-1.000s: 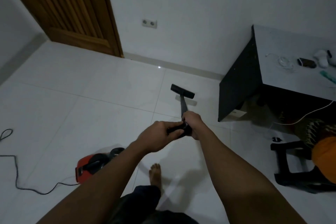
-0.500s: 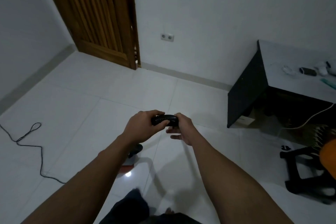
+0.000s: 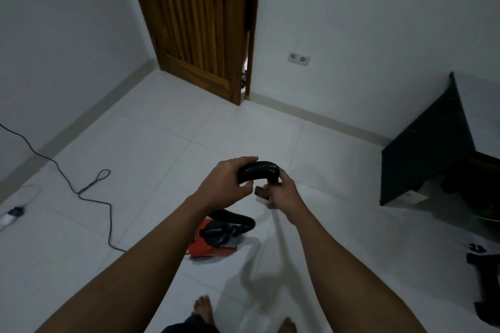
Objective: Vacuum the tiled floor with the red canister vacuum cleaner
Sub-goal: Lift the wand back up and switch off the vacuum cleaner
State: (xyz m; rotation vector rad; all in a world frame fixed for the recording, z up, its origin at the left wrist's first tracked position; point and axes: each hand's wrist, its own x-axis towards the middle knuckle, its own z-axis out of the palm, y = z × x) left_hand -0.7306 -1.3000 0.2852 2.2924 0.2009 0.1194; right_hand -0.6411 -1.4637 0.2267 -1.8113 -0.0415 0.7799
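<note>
Barefoot on a white tiled floor (image 3: 151,143), a person stretches both arms out at ctr frame, bending a black ribbed hose (image 3: 261,169) into an arch. The left hand (image 3: 224,182) wraps fingers & thumb round the hose's left end. The right hand (image 3: 285,196) is curled tight round the right end, where the hose drops out of sight behind it.

Just below the hands, lower ctr, the red vacuum (image 3: 207,244) sits on the tiles w/ a loop of black hose on top, its left side hidden by the left forearm. A black cord (image 3: 89,193) snakes across the floor at left of frame & vanishes behind that forearm.

Top ctr: a wooden door (image 3: 194,21), w/ a wall socket (image 3: 298,58) to its right. A black table (image 3: 424,154) stands at the right edge. A bare foot (image 3: 203,307) shows at bottom ctr.
</note>
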